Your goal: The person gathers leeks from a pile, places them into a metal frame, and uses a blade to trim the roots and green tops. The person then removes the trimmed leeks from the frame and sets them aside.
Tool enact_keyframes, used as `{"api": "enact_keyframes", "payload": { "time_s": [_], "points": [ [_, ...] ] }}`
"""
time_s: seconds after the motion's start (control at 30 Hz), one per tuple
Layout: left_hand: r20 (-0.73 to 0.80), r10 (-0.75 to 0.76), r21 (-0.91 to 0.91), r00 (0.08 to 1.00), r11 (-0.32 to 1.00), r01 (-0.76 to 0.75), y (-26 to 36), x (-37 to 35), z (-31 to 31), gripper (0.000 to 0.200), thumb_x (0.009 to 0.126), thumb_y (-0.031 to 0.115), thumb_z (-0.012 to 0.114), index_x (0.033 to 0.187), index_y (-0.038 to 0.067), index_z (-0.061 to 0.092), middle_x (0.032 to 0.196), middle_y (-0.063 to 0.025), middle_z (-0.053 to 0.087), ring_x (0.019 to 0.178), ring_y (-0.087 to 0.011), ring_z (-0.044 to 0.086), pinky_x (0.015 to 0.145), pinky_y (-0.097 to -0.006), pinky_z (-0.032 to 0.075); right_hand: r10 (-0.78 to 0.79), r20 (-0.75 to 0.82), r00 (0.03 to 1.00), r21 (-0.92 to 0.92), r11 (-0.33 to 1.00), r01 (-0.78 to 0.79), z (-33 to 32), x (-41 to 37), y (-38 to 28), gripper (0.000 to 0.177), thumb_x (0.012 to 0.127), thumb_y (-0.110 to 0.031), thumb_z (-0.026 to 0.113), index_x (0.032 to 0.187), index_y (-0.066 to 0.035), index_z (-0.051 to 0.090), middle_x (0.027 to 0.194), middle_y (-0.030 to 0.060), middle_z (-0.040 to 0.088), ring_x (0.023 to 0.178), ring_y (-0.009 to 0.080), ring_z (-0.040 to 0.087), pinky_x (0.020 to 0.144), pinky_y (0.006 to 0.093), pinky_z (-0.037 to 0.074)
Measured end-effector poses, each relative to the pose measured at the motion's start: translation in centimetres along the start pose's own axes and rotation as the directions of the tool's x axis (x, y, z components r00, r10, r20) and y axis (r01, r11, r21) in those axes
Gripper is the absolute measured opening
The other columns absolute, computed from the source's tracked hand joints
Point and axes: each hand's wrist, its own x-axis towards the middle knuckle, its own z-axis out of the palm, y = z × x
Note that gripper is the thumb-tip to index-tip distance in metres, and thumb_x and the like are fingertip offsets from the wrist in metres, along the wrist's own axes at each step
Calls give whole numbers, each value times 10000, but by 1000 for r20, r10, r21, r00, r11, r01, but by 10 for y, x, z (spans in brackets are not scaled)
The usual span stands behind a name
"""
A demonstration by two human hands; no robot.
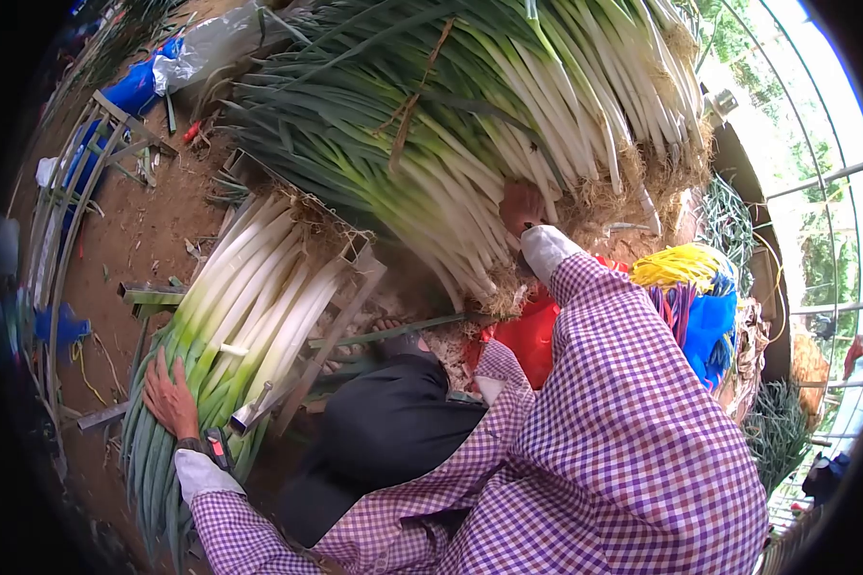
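Observation:
A bundle of long green onions [249, 273] lies across a metal frame [340, 316] on my left, white stems up and green leaves hanging down. My left hand [170, 395] rests flat on the green part of this bundle, fingers spread. A large pile of long green onions [537, 86] fills the top of the view, its roots toward the right. My right hand [523, 206] reaches to the white stems at the pile's lower edge. Its fingers are curled around stems there and partly hidden. A dark band with a red-marked piece [218, 448] sits at my left wrist.
Yellow ties [681, 266] and a blue bag [710, 335] stand right of my right arm, near a red plastic item [527, 340]. At the left are a curved metal rack [62, 230] and bare soil [153, 230]. More greens [777, 431] lie at the right edge.

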Motion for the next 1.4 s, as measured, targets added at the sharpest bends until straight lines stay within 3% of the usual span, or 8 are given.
{"api": "enact_keyframes", "payload": {
  "time_s": [0.13, 0.23, 0.33, 0.7, 0.9, 1.0, 1.03, 1.4],
  "points": [
    [-1, 1, 28, 1000, 1000, -1, 1, 0, -2, 504, 1068, 486, 464, 1498, 230, 526, 1433, -68, 581, 1334, -260, 525, 1109, -450, 367, -131, 121, 984, 102, 988, 119, -15, 7, 10, 293, 821, -150, 678, 1088, -30, 675, 1119, 242, 700, 1067, 426, 676, 884, 507, 548],
    [12, -19, 35, 1000, 999, 19, 4, 0, -2, 505, 1065, 490, 467, 1497, 234, 525, 1435, -67, 580, 1332, -258, 525, 1111, -450, 367, -288, -135, 948, 163, 937, 308, -16, -7, 20, 369, 753, -218, 737, 1072, -40, 686, 1038, 257, 708, 1005, 425, 688, 855, 511, 541],
    [1, -14, 38, 1000, 999, 14, 1, 3, -2, 507, 1063, 495, 469, 1498, 240, 524, 1441, -66, 576, 1332, -256, 525, 1112, -451, 368, -260, 111, 959, 175, 955, 239, -17, -1, 4, 408, 706, -241, 773, 1056, -49, 689, 947, 247, 713, 939, 436, 690, 821, 521, 539],
    [8, -8, 62, 1000, 998, 8, 1, 1, 0, 511, 1057, 483, 493, 1506, 240, 516, 1450, -54, 572, 1339, -245, 521, 1122, -445, 366, -509, -150, 848, 309, 790, 529, 56, -31, -6, 467, 770, -217, 765, 1189, -38, 662, 1005, 228, 723, 951, 429, 697, 817, 515, 549],
    [2, -3, 39, 1000, 999, 3, 1, 2, 0, 510, 1056, 482, 494, 1503, 238, 520, 1451, -64, 569, 1337, -250, 521, 1121, -452, 366, -541, 96, 835, 362, 801, 477, 14, -50, -19, 447, 791, -241, 784, 1164, -20, 674, 974, 214, 733, 928, 401, 708, 780, 488, 546],
    [1, -7, 42, 1000, 999, 7, 3, 2, -1, 507, 1055, 481, 495, 1498, 235, 524, 1450, -66, 569, 1337, -255, 521, 1121, -454, 365, -524, 288, 802, 631, 733, 252, -24, -77, -39, 427, 805, -249, 798, 1123, 12, 687, 907, 201, 732, 852, 336, 720, 756, 433, 543],
    [6, -12, 40, 1000, 999, 12, 4, 2, -1, 507, 1055, 481, 495, 1496, 234, 525, 1450, -67, 569, 1338, -256, 520, 1121, -453, 365, -559, 182, 809, 622, 703, 345, -33, -84, -47, 394, 819, -229, 806, 1085, 41, 699, 862, 178, 728, 788, 245, 715, 730, 375, 537],
    [-15, -30, 24, 999, 999, 30, 4, -1, -4, 518, 1046, 511, 498, 1484, 236, 534, 1454, -80, 561, 1352, -261, 507, 1128, -479, 354, -508, 259, 821, 805, 583, 107, -102, -84, -34, 353, 804, -227, 795, 986, 66, 721, 763, 124, 678, 712, 163, 639, 638, 358, 485]
  ]
}}
